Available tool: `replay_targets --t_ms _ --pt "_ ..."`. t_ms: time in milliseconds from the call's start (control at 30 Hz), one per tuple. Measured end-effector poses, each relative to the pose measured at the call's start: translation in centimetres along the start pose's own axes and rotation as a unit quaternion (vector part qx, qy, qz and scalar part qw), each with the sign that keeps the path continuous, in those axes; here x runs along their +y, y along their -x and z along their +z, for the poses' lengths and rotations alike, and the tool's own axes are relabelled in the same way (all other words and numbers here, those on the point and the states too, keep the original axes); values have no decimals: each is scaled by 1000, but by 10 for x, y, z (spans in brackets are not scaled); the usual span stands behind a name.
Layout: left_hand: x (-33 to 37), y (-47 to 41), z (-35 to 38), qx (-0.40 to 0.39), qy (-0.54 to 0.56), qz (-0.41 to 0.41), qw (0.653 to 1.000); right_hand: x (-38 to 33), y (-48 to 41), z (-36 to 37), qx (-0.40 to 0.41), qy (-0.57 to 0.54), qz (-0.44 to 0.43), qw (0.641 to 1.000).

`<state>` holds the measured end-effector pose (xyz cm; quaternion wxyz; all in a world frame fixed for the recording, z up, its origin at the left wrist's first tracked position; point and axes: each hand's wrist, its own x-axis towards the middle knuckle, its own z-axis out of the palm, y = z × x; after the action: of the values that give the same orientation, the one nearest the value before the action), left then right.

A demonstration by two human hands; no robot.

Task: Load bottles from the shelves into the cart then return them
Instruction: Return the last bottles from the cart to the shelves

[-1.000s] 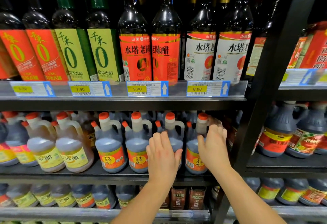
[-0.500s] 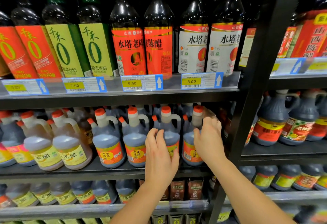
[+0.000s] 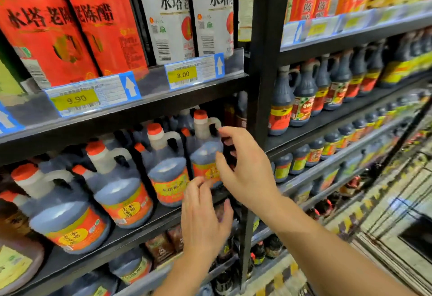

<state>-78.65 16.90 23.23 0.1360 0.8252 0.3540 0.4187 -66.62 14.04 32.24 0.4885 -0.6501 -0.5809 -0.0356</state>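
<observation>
Along a black shop shelf (image 3: pixel 149 224) of vinegar jugs (image 3: pixel 117 192), left hand (image 3: pixel 205 216) and right hand (image 3: pixel 245 169) wide, empty.

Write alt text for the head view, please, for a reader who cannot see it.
A person's left hand and right hand reach, fingers open, toward an orange-capped jug of dark liquid at the end of a shop shelf. Taller bottles stand above price tags 9.90 and 8.00.
</observation>
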Motion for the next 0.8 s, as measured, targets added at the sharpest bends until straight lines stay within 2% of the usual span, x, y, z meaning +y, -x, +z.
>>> replay_targets --t_ms 133,267,367,467,600,700,800 --pt "14 13 27 -80 84 43 992 20 36 -20 44 47 51 997" --pt "35 38 68 -165 110 68 978 55 92 -45 85 103 129 983" --pt "48 63 106 -240 115 69 962 89 147 -66 104 131 224 960" --pt "56 83 145 -313 107 61 942 123 206 -87 108 167 331 922" --pt "60 107 205 -418 53 20 907 169 302 -113 105 199 488 844" --pt "56 127 251 -486 -7 6 874 197 371 -123 128 227 597 759" --pt "54 145 292 -544 -64 -12 837 220 429 -130 125 279 688 658"
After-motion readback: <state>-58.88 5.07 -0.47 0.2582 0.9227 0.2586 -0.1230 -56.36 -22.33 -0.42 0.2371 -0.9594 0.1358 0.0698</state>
